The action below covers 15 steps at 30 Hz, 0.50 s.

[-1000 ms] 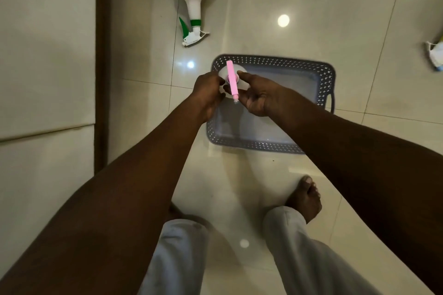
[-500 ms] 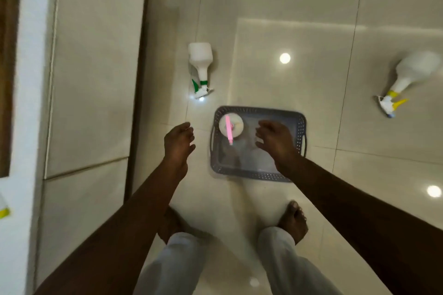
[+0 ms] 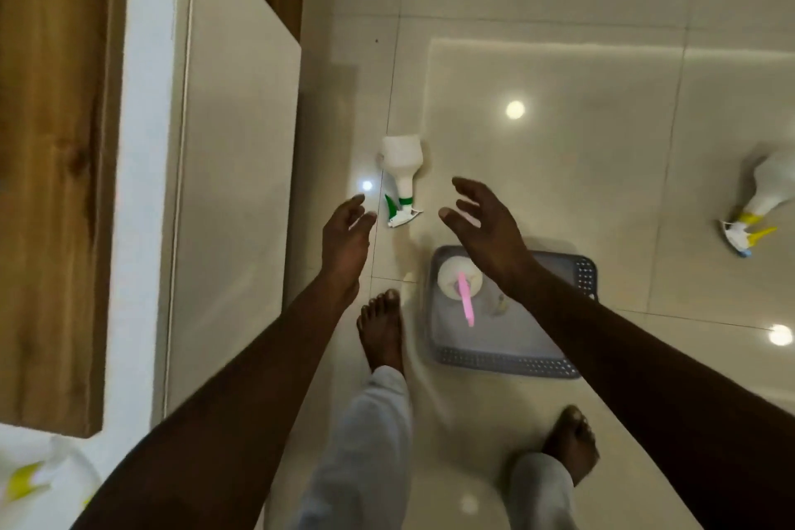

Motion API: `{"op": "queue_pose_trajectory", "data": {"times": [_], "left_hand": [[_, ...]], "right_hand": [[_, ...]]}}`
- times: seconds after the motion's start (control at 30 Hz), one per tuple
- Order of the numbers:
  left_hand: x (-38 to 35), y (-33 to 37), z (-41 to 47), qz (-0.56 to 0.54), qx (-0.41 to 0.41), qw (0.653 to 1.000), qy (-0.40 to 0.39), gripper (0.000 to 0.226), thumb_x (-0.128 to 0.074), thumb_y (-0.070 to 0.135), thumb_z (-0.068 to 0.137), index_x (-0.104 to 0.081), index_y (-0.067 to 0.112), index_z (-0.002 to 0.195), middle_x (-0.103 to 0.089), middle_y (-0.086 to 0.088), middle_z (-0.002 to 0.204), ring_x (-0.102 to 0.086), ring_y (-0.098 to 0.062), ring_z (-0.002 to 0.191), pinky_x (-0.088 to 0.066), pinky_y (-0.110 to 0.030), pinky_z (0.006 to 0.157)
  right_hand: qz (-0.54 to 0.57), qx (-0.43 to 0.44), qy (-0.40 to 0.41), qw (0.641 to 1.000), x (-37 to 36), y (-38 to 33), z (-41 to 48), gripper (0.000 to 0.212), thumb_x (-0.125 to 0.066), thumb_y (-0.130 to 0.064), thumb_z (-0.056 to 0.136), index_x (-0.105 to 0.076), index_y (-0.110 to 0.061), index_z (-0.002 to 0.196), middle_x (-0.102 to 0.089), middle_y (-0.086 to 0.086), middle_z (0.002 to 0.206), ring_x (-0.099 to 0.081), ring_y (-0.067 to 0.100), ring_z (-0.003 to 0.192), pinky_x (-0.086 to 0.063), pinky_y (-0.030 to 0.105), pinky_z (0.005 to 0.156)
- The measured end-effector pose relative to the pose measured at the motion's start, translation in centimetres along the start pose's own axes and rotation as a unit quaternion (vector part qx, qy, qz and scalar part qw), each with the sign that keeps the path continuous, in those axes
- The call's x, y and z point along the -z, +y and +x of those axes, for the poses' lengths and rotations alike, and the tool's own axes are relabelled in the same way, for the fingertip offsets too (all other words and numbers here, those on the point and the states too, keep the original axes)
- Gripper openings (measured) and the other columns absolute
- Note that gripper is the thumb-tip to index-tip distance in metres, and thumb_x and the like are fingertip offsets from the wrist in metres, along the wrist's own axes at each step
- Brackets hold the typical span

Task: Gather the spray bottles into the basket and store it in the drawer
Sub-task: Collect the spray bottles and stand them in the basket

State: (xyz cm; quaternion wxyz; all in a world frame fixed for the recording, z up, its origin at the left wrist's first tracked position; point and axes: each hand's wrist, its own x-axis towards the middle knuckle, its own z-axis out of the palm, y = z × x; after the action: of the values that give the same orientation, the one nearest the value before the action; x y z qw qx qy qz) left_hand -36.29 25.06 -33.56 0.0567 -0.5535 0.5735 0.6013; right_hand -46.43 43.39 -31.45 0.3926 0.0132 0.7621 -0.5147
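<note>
From the head camera, both of your hands are empty and spread. Your left hand [image 3: 346, 235] hangs with fingers loosely apart, just left of the green-trigger bottle [image 3: 401, 179]. Your right hand [image 3: 482, 224] is splayed wide, palm turned toward that same bottle, above the far edge of the basket [image 3: 507, 364].

That bottle lies on its side on the floor [image 3: 559, 77], between your two hands and slightly beyond them. Its long axis runs away from you: the base points far, the trigger head near, closest to your fingertips. Your left hand looks the nearer of the two.

The basket sits on the floor beside your left foot [image 3: 380, 327], and the pink-trigger bottle [image 3: 460, 282] already stands inside it at the left end. A yellow-trigger bottle [image 3: 761, 202] lies well apart to the right, trigger end toward you.

No brand, label or writing can be read on any bottle. No open drawer is visible; the white cabinet [image 3: 232, 168] fronts are closed.
</note>
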Motion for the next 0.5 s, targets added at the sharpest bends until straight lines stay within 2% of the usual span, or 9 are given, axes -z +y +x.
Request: {"op": "queue_pose_trajectory", "data": {"times": [0.1, 0.27, 0.4, 0.47, 0.5], "left_hand": [[-0.2, 0.9, 5.7, 0.025, -0.016, 0.999, -0.014, 0.048, -0.068, 0.025, 0.1, -0.059, 0.029, 0.146, -0.057, -0.004, 0.152, -0.055, -0.02, 0.14, -0.046, -0.05, 0.118], [-0.9, 1.1, 14.3, 0.045, -0.024, 0.998, -0.029, 0.051, -0.067, 0.031, 0.101, -0.055, 0.029, 0.15, -0.053, -0.003, 0.155, -0.051, -0.02, 0.141, -0.044, -0.05, 0.12], [-2.8, 0.9, 18.7, 0.038, -0.006, 0.997, -0.065, 0.053, -0.065, 0.032, 0.102, -0.052, 0.026, 0.153, -0.054, -0.004, 0.155, -0.053, -0.023, 0.14, -0.045, -0.048, 0.119], [-3.9, 0.2, 20.4, 0.019, 0.024, 0.996, -0.085, 0.053, -0.065, 0.032, 0.102, -0.052, 0.028, 0.153, -0.056, -0.004, 0.152, -0.057, -0.026, 0.135, -0.052, -0.042, 0.11], [-4.3, 0.0, 20.9, -0.001, 0.041, 0.994, -0.098, 0.052, -0.065, 0.03, 0.102, -0.052, 0.027, 0.152, -0.059, -0.004, 0.149, -0.06, -0.027, 0.13, -0.058, -0.037, 0.099]], "right_hand": [[-0.003, -0.001, 0.028, 1.0, -2.6, 0.2, 5.2, 0.062, -0.072, -0.027, 0.1, -0.048, -0.021, 0.156, -0.052, -0.003, 0.159, -0.057, 0.014, 0.135, -0.047, 0.024, 0.105], [-0.024, -0.032, 0.038, 0.998, -5.9, 2.2, 13.0, 0.065, -0.072, -0.032, 0.099, -0.045, -0.022, 0.158, -0.05, 0.0, 0.161, -0.054, 0.023, 0.14, -0.048, 0.034, 0.112], [-0.005, -0.075, 0.052, 0.996, -7.9, 3.6, 17.9, 0.069, -0.072, -0.035, 0.099, -0.043, -0.023, 0.16, -0.049, 0.005, 0.161, -0.054, 0.026, 0.141, -0.047, 0.031, 0.11], [0.019, -0.089, 0.063, 0.994, -9.1, 4.8, 19.7, 0.069, -0.072, -0.034, 0.099, -0.042, -0.021, 0.16, -0.048, 0.007, 0.161, -0.052, 0.027, 0.142, -0.047, 0.036, 0.115], [0.031, -0.092, 0.067, 0.993, -9.5, 5.3, 20.4, 0.068, -0.071, -0.033, 0.1, -0.042, -0.02, 0.16, -0.048, 0.008, 0.161, -0.051, 0.027, 0.143, -0.048, 0.041, 0.117]]}}
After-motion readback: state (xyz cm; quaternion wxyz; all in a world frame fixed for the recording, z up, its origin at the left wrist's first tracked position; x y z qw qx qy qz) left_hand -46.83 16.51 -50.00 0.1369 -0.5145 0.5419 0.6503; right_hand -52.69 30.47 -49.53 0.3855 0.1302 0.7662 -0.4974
